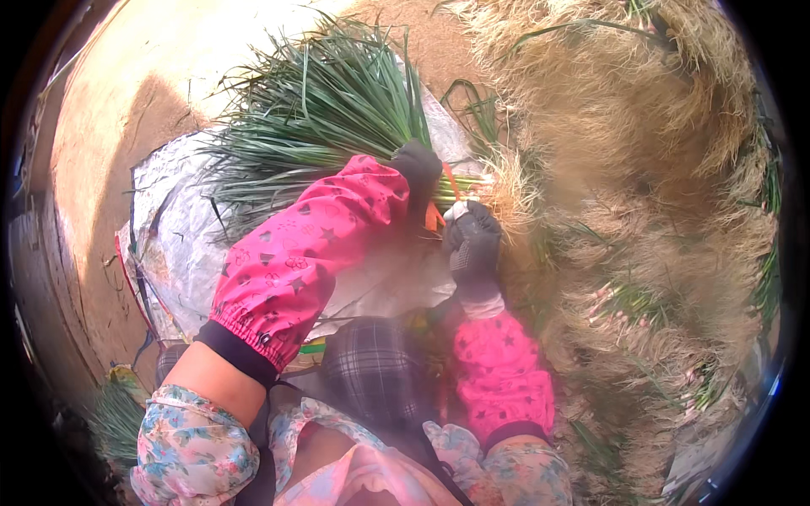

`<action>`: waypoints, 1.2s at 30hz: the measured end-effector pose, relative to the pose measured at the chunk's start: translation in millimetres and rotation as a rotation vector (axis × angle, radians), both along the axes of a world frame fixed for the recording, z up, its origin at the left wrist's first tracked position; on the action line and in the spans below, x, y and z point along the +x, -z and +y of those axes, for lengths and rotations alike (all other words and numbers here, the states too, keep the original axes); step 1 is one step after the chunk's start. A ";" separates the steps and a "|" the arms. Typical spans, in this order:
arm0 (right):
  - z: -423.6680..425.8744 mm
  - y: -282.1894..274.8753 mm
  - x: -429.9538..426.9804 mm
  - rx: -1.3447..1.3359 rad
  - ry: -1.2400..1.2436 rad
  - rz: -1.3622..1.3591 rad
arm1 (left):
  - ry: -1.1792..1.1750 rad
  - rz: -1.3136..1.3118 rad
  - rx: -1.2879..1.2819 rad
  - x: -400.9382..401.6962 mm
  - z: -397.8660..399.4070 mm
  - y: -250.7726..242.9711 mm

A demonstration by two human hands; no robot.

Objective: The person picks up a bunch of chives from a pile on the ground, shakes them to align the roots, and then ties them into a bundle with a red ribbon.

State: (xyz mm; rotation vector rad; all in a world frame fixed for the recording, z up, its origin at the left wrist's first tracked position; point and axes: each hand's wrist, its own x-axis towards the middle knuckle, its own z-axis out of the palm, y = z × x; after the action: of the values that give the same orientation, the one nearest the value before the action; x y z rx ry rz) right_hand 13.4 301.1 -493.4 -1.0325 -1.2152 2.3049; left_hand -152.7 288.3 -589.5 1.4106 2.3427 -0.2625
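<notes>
A large bundle of leafy green allium plants [342, 95], maybe garlic or spring onions, lies with its leaves fanned to the upper left. Its pale stems and dry roots [509, 186] point right. My left hand [417, 174], in a dark grey glove, is closed around the stems where the leaves begin. Just right of it, an orange strip [450, 174] crosses the stems, and a loose part hangs below. Close below the stems, my right hand [471, 237], gloved with a pale thumb tip, pinches the strip. The fingers of my left hand are partly hidden.
A white woven plastic sheet [174, 183] lies under the bundle on brown ground [120, 158]. Heaped plants with long dry roots [633, 126] fill the right side. Some show small bulbs [626, 307]. More green leaves [117, 417] lie at lower left, and my plaid-covered knee [373, 360] is below.
</notes>
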 end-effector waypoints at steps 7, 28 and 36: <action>75.4 -52.5 -58.2 0.217 0.034 0.103 | 0.260 0.207 0.599 47.1 20.7 -29.5; 144.3 93.0 96.0 0.980 -0.086 -0.514 | -0.863 -1.902 1.035 125.8 -49.5 3.8; 19.8 -70.2 97.8 0.759 -1.023 -0.190 | -0.923 -1.627 0.758 108.6 -187.0 -35.3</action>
State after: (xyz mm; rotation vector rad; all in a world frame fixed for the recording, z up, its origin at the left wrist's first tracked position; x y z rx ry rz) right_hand 111.2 320.9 -423.1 -0.3475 -2.8671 1.9149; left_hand -44.2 101.2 -554.1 0.1673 1.2686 1.5034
